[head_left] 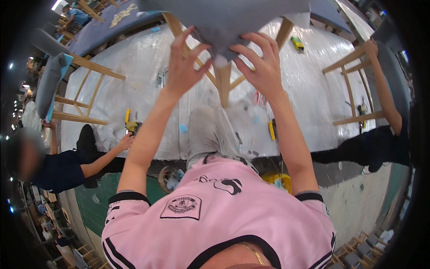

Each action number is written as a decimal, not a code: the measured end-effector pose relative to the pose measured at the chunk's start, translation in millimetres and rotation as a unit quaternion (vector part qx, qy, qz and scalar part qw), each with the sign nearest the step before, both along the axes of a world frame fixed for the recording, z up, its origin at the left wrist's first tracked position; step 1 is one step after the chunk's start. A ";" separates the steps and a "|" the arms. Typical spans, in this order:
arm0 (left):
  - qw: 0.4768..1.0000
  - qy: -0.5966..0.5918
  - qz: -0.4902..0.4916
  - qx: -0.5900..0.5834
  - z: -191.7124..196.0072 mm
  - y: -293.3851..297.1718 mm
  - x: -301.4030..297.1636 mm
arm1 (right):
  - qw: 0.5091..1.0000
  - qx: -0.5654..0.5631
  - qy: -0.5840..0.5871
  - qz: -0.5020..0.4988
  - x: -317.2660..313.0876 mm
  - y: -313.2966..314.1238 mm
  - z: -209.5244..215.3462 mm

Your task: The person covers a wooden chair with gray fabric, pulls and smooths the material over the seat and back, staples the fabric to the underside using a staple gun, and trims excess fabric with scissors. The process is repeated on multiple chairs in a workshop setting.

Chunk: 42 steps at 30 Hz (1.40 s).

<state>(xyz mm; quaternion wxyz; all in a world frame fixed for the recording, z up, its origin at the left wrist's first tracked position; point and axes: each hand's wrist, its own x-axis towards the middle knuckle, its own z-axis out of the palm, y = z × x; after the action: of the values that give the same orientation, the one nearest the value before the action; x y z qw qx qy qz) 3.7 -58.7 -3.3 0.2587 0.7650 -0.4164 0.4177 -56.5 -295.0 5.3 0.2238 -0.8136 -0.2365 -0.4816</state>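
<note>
Grey-covered chair (233,20), one: seat corner between two hands. Left hand (182,71), right hand (266,67): fingers half-curled at the fabric; blur leaves gripping unclear. Yellow-green box (297,44), one, right of right hand.

yellow container (270,176) and green floor (105,190)

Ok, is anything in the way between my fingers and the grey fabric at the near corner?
Nothing visible: your left hand and right hand both meet the grey fabric directly, at its corner above the wooden leg.
</note>
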 end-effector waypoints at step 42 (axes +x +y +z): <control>0.990 0.064 -0.069 0.104 98.4 7.2 1.3 | 0.973 -0.215 0.077 0.025 -0.1 -16.7 123.3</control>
<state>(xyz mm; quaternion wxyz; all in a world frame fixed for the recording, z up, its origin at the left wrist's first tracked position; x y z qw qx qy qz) 5.1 -51.5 95.1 0.2319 0.7827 -0.4918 0.3030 -56.5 -311.7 128.7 0.0730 -0.8711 -0.3372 -0.3496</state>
